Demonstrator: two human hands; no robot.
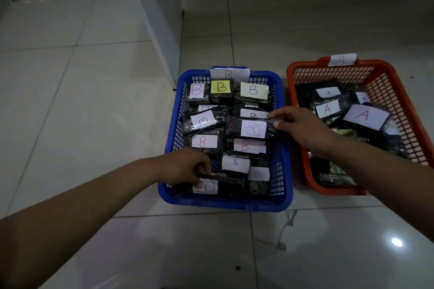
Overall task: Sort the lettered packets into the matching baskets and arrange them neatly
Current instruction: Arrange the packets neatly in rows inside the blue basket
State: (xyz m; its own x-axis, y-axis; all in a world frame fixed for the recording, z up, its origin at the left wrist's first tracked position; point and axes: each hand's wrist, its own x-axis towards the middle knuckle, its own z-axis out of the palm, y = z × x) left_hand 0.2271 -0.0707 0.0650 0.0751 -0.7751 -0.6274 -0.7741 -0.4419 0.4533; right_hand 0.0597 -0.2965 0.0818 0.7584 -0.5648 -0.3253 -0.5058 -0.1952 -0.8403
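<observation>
Head view. A blue basket (285,148) is seen on the tiled floor (94,101), tagged with a paper B label (229,74) on its far rim. It is filled with dark packets bearing B slips, set in rough rows.

The right hand (303,129) is held over the blue basket's right wall. A packet with a sideways blue B (252,129) is pinched at its right end between curled thumb and fingers; the packet extends leftward from the grip, across the basket's middle, lying on the packets beneath.

The left hand (185,166) is placed at the blue basket's near-left corner. Its fingers are curled onto the top edge of a near-row packet (206,186); the packet lies just below and right of the fingertips.

Just right of the blue basket an orange basket (399,91) is recorded, tagged with an A label (342,59) and holding A-marked packets (365,116) lying loosely overlapped.
</observation>
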